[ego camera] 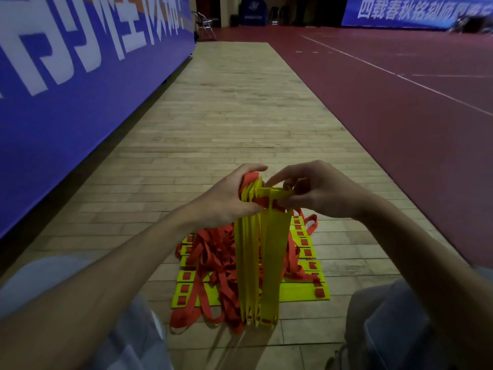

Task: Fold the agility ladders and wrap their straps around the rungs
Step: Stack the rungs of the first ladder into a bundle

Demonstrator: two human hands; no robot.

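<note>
A stack of yellow plastic ladder rungs (272, 252) stands on end on the wooden floor, its lower ends touching the boards. My left hand (229, 198) grips the top of the stack from the left, fingers curled over the rung ends and some red strap (249, 177). My right hand (317, 193) pinches the top end of the nearest rung from the right. Behind the stack, several more yellow rungs (304, 291) lie flat on the floor in a pile of tangled red straps (216, 263).
A blue banner wall (80, 84) runs along the left. The wooden floor strip (234, 108) stretches ahead, with red court flooring (400, 102) to the right. A folding chair (204, 22) stands far back. My knees (394, 324) frame the stack.
</note>
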